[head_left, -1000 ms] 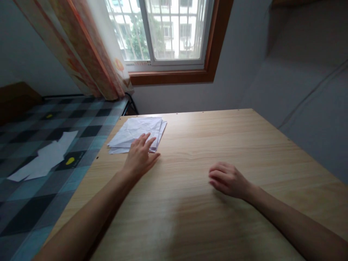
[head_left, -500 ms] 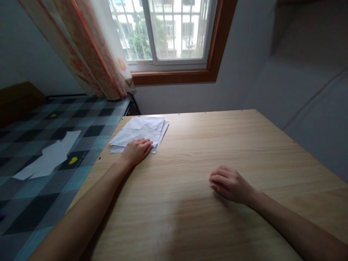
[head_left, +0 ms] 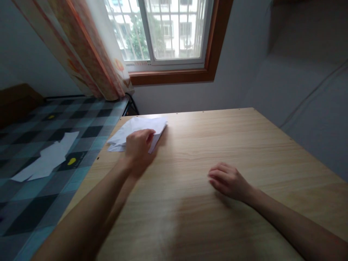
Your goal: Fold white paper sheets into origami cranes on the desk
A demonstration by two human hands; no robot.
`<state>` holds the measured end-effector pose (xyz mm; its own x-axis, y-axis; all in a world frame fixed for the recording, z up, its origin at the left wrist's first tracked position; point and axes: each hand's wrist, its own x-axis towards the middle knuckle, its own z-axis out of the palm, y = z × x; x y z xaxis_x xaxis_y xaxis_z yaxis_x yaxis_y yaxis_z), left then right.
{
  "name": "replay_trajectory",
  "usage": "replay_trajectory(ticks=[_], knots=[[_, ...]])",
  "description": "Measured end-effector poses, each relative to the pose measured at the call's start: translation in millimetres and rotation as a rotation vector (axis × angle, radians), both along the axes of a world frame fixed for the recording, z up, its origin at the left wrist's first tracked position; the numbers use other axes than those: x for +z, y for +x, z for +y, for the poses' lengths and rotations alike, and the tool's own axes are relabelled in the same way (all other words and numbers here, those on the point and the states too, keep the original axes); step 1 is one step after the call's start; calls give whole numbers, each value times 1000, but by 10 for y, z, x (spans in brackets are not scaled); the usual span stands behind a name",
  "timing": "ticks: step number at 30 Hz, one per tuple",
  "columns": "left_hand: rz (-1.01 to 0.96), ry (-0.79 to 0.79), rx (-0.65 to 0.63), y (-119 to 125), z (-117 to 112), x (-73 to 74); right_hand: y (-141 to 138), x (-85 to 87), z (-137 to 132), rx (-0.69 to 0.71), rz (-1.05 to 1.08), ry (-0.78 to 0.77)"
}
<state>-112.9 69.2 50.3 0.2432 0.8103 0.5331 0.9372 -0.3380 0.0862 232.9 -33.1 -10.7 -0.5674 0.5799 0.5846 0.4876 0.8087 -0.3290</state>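
Note:
A small stack of crumpled white paper sheets point(head_left: 136, 127) lies at the far left corner of a light wooden table point(head_left: 206, 145). My left hand point(head_left: 138, 145) is closed on the near edge of the top sheet, which is lifted off the stack and blurred. My right hand point(head_left: 228, 180) rests on the table near the middle, fingers loosely curled, holding nothing.
Left of the table is a bed with a blue and grey checked cover point(head_left: 32, 181) and more white papers point(head_left: 46, 157) on it. A window point(head_left: 165, 32) with a patterned curtain point(head_left: 89, 54) is behind. A grey wall runs along the right.
My left hand went from lying flat on the stack to curling over its edge and lifting the top sheet. My right hand stayed put.

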Motion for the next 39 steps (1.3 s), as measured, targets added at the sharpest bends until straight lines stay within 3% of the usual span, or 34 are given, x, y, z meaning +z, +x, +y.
replay_trajectory(ticks=[4,7,9,12,13,18,23,26,32,39], knots=[[38,-54,-440,637,-574,-73,32,11,0,-183,169,-54],[37,-278,-534,1050,-945,-146,59,5,15,-270,225,-120],[70,-456,-615,1169,-1024,-164,75,-3,35,-279,220,-174],[-15,-554,-786,1104,-895,-180,97,-19,89,-278,205,-233],[-31,-557,-789,1044,-818,-195,97,-24,116,-287,197,-230],[180,-527,-522,808,-539,-373,-79,-35,324,-310,-27,-140],[311,-565,-435,844,-540,-514,-467,-68,556,-206,-422,-195],[317,-560,-414,860,-551,-533,-550,-96,621,-194,-529,-233],[294,-527,-400,779,-534,-554,-303,-132,632,-278,-588,-214],[292,-519,-364,515,-437,-537,98,-188,620,-400,-563,-249]])
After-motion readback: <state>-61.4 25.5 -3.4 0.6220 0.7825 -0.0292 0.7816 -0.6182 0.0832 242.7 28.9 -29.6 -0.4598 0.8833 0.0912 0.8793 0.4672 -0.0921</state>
